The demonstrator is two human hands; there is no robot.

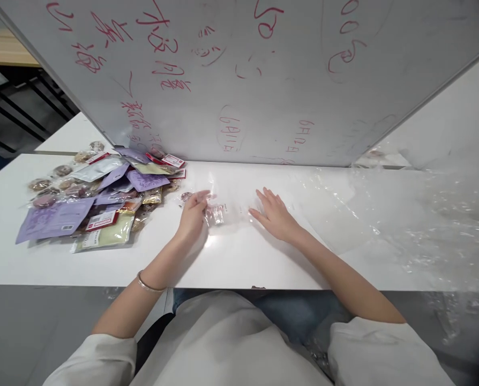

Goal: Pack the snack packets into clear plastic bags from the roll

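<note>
A clear plastic bag (pixel 233 210) with small printed marks lies on the white table between my hands. My left hand (pixel 192 215) has its fingers closed around the bag's left end. At the bag's right end, my right hand (pixel 277 217) is open, with fingers spread and palm down; whether the fingertips touch the plastic is hard to tell. A small packet with reddish-brown contents (pixel 186 197) lies just beyond my left hand, partly hidden by it.
To the left, a pile holds purple pouches (pixel 57 219), a pale green pouch (pixel 111 231) and several small clear packets (pixel 40 185). Loose clear plastic bags (pixel 436 220) cover the table's right side. A whiteboard (pixel 263 91) with red writing stands behind.
</note>
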